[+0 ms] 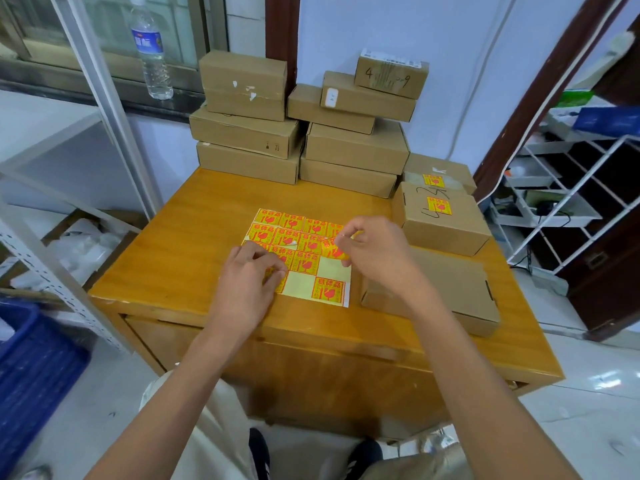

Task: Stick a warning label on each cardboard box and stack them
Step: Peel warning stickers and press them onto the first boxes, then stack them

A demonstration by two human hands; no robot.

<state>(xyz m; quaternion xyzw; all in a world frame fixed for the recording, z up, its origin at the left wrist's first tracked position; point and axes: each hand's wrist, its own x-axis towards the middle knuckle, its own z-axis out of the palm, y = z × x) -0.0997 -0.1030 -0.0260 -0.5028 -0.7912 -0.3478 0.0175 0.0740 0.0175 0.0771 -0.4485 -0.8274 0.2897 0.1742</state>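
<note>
Head view only. Sticker sheet (304, 258) lies flat on the wooden table (180, 251), its long axis running away from the person, several cells near the front edge already bare backing. Left hand (247, 282) rests on the sheet's near-left corner, fingers curled down and pressing the paper; it pins the sheet and grips nothing I can make out. Right hand (375, 252) hovers over the sheet's right edge, thumb and forefinger pinched narrow on a peeled warning label (337, 249), which curls up from the backing; whether it is fully free of the sheet cannot be told. Flat unlabelled box (446, 289) sits just to the right of that pinch and slightly nearer the person, partly hidden under the right wrist, its long side running left to right. Judgement: this box is the label's target, so the carry is short, rightward, and belongs to the right hand, which is far the nearer. Beyond the pinch and further right, two labelled boxes (441, 216) stand together, yellow stickers on top. Straight ahead of both hands, at the far table edge, unlabelled boxes (301, 133) are heaped in two piles. Water bottle (150, 46) on the sill, far left, well apart from the work.
</note>
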